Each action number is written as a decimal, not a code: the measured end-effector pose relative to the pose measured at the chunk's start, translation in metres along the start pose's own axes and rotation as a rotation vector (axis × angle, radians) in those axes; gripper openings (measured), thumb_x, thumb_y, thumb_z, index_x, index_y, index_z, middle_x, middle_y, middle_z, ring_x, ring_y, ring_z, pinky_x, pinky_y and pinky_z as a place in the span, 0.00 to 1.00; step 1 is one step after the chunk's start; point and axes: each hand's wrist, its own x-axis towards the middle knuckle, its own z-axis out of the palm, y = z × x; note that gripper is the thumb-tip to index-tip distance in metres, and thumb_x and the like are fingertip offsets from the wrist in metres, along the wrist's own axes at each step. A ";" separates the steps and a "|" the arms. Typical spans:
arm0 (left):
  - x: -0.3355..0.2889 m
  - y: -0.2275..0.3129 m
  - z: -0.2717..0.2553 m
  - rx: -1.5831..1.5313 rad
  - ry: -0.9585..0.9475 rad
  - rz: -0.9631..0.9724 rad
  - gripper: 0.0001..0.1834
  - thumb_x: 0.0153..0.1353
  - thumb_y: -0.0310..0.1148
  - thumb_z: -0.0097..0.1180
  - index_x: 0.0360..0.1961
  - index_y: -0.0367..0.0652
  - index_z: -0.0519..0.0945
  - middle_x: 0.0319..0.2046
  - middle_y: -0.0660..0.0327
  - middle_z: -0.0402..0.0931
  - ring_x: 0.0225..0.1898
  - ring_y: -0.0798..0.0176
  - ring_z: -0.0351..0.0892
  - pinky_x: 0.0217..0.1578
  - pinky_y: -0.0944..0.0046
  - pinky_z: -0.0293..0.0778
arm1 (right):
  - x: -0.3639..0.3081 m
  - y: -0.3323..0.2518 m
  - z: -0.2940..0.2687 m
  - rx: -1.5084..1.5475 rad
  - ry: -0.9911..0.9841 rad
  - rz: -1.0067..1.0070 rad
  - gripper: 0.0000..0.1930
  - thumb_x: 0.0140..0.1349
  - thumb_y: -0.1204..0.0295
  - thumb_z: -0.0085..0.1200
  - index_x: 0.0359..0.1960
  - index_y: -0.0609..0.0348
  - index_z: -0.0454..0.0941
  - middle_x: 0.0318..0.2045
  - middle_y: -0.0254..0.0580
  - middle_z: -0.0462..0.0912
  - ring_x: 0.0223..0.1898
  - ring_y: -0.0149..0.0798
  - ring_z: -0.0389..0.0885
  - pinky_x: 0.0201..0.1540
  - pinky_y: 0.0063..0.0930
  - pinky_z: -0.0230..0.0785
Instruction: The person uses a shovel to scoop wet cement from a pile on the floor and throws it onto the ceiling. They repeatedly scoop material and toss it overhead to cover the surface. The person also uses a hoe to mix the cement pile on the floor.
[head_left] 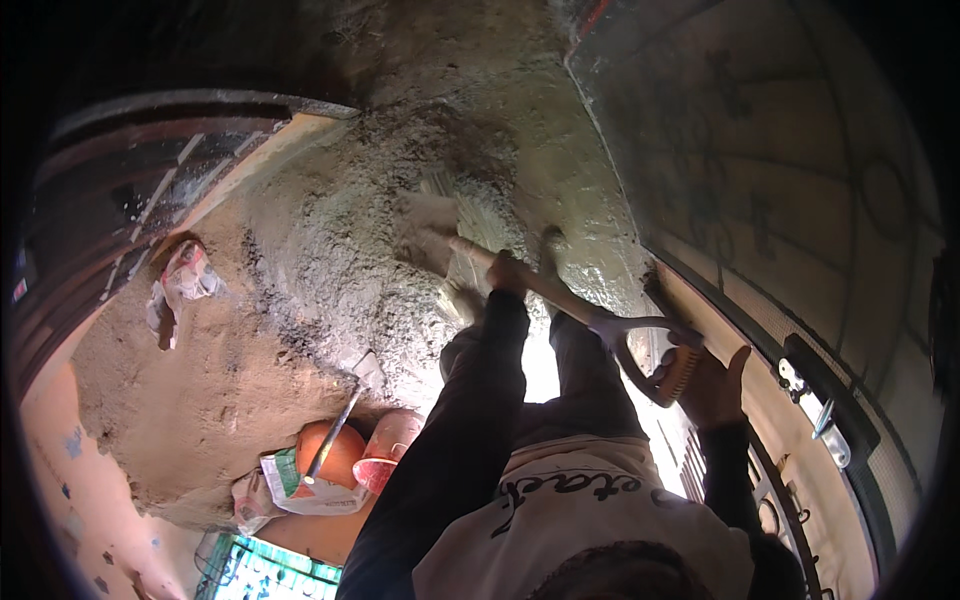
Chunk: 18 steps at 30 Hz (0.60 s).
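Note:
A shovel slants across the middle of the view, its wooden shaft (560, 294) running from upper left to lower right. My left hand (508, 272) is closed round the shaft, not far above the blade. At the other end, my right hand (715, 388) is at the D-shaped handle (640, 365), its fingers at the crosspiece and its thumb sticking out. The shovel's blade (426, 228), coated in grey, rests in a spread of wet grey mortar (340, 235) on the floor. My feet stand close to the blade, in the mortar.
A long-handled tool (340, 425) leans by an orange rounded container (330, 458), a reddish bucket (392, 445) and a white-and-green sack (315, 490). A crumpled bag (183, 285) lies at left. A dark metal door (760, 150) edges the right; a dark framed panel (130, 180) stands left.

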 end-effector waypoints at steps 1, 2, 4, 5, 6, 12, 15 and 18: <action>0.009 0.005 0.011 0.516 -0.008 0.128 0.10 0.62 0.35 0.45 0.39 0.44 0.74 0.27 0.60 0.77 0.29 0.58 0.79 0.29 0.56 0.76 | 0.000 0.014 -0.035 -0.283 0.144 -0.064 0.30 0.66 0.42 0.39 0.53 0.57 0.70 0.35 0.39 0.77 0.36 0.37 0.75 0.42 0.35 0.69; 0.018 0.038 0.030 0.541 -0.024 0.003 0.11 0.62 0.36 0.45 0.41 0.43 0.74 0.28 0.60 0.77 0.30 0.57 0.79 0.30 0.56 0.76 | -0.002 0.021 -0.046 -0.335 0.338 -0.084 0.28 0.66 0.44 0.40 0.51 0.56 0.71 0.31 0.36 0.75 0.32 0.34 0.73 0.38 0.33 0.68; 0.022 0.094 0.066 0.676 -0.195 0.122 0.11 0.61 0.38 0.46 0.39 0.43 0.75 0.27 0.60 0.78 0.30 0.57 0.80 0.30 0.56 0.76 | -0.007 0.023 -0.044 -0.220 0.761 -0.045 0.22 0.67 0.48 0.43 0.48 0.53 0.72 0.24 0.28 0.70 0.25 0.28 0.69 0.30 0.28 0.65; 0.028 0.107 0.082 0.498 -0.233 0.096 0.10 0.61 0.39 0.47 0.35 0.43 0.74 0.27 0.60 0.76 0.31 0.57 0.79 0.29 0.56 0.76 | 0.000 0.027 -0.047 -0.395 1.011 -0.019 0.17 0.69 0.50 0.42 0.42 0.50 0.72 0.21 0.27 0.67 0.23 0.25 0.67 0.25 0.22 0.62; 0.035 0.114 0.098 0.321 -0.260 0.058 0.11 0.62 0.40 0.49 0.32 0.43 0.73 0.27 0.61 0.74 0.31 0.57 0.79 0.29 0.57 0.76 | -0.007 0.049 -0.094 -0.875 1.033 -0.243 0.16 0.68 0.52 0.45 0.39 0.51 0.71 0.20 0.25 0.64 0.20 0.22 0.62 0.22 0.19 0.57; 0.085 0.141 0.174 -1.161 -0.311 -0.641 0.04 0.59 0.29 0.48 0.30 0.41 0.70 0.22 0.57 0.69 0.21 0.52 0.75 0.24 0.50 0.77 | 0.014 0.052 -0.093 -1.844 1.247 -0.203 0.15 0.66 0.64 0.49 0.41 0.66 0.72 0.21 0.39 0.69 0.23 0.37 0.69 0.28 0.34 0.64; 0.093 0.164 0.175 -1.129 -0.248 -0.992 0.09 0.57 0.32 0.55 0.32 0.36 0.71 0.21 0.55 0.71 0.22 0.51 0.77 0.27 0.48 0.78 | 0.019 0.056 -0.109 -1.672 1.353 -0.096 0.14 0.65 0.64 0.49 0.43 0.63 0.73 0.21 0.38 0.70 0.21 0.36 0.69 0.26 0.32 0.62; 0.143 0.120 0.147 -1.262 -0.195 -0.770 0.11 0.57 0.34 0.56 0.33 0.36 0.71 0.22 0.55 0.72 0.24 0.52 0.77 0.26 0.49 0.77 | 0.086 0.043 -0.119 -1.230 1.265 -0.273 0.13 0.66 0.61 0.50 0.41 0.57 0.75 0.17 0.30 0.66 0.16 0.27 0.62 0.19 0.23 0.54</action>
